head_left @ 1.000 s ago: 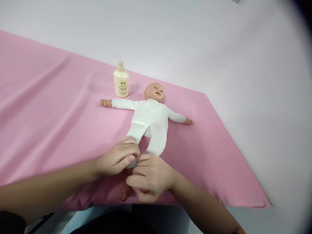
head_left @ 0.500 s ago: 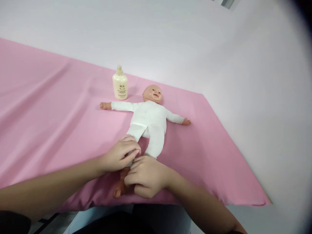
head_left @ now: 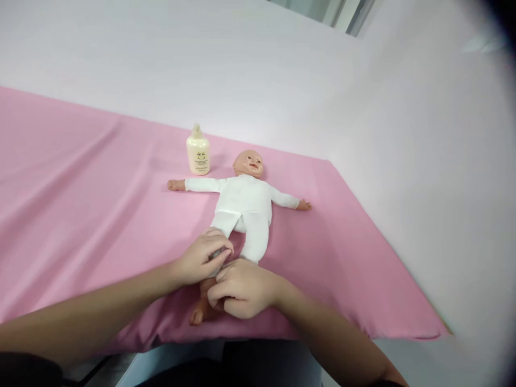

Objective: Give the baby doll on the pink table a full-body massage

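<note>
A baby doll (head_left: 245, 207) in a white bodysuit lies on its back on the pink cloth (head_left: 80, 215), arms spread, head toward the wall. My left hand (head_left: 200, 262) is closed around the lower end of the doll's left-side trouser leg. My right hand (head_left: 237, 288) is closed on the same leg just below, near the ankle; the bare foot (head_left: 196, 316) sticks out under it. The doll's other leg lies beside my right hand, its foot hidden.
A cream lotion bottle (head_left: 198, 152) stands on the cloth just beyond the doll's outstretched arm. The cloth's front edge runs close under my hands, and its right edge slants past the doll. A pale wall rises behind and to the right.
My view has tilted up a little, so everything sits lower in the frame. Both hands stay on the doll's leg; more of the bare foot shows below my right hand.
</note>
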`<state>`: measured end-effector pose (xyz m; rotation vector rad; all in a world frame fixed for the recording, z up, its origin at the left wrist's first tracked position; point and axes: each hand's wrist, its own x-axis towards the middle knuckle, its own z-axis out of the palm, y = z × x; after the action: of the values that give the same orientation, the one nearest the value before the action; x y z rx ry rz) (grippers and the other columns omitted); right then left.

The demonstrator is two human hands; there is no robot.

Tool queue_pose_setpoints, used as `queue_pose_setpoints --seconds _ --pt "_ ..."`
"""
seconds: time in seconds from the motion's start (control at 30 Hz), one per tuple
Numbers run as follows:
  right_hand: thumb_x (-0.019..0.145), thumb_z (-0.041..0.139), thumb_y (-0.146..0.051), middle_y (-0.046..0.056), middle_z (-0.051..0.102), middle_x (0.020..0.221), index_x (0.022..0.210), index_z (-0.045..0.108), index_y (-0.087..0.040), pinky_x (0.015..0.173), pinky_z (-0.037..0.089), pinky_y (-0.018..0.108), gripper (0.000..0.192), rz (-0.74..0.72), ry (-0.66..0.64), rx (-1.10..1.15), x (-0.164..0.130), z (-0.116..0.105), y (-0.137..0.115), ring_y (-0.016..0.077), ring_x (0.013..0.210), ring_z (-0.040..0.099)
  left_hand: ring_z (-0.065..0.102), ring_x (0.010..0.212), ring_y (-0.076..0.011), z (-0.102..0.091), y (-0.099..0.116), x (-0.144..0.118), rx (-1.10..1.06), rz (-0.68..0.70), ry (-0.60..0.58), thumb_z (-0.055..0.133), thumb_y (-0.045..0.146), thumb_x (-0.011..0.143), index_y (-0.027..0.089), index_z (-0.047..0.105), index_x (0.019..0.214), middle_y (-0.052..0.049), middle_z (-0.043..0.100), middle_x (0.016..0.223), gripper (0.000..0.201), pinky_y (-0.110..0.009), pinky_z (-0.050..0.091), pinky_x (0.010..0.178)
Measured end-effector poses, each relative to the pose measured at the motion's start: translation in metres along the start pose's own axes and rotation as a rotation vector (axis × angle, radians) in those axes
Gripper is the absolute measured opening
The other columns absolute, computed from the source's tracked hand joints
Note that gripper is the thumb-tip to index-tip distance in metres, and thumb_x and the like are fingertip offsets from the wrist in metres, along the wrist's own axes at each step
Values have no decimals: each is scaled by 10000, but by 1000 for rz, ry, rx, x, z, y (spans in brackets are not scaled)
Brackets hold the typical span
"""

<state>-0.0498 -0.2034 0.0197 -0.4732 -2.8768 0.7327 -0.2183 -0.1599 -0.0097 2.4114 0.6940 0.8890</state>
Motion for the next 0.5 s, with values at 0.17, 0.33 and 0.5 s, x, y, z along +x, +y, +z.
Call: queue_pose_setpoints --seconds 0.17,0.33,0.5 --pt "723 464 -129 -55 600 752 745 519 -198 626 354 225 91 40 0 161 -2 -5 -2 93 666 496 525 743 -154 0 2 1 -29 9 14 381 229 922 192 599 817 -11 621 732 244 -314 399 767" --pt "694 514 -118 -73 529 666 735 513 -200 576 331 204 91 109 -52 230 -3 -7 -4 77 615 477 534 753 -159 1 0 0 -48 -13 35 349 276 941 191 607 821 -21 625 736 297 -317 410 778" --pt "687 514 -82 -58 550 709 747 528 -189 598 368 187 123 126 -98 369 -5 -13 -4 70 631 503 549 793 -164 4 -5 -2 -77 -39 61 293 344 964 185 616 840 -39 630 782 381 -323 424 808"
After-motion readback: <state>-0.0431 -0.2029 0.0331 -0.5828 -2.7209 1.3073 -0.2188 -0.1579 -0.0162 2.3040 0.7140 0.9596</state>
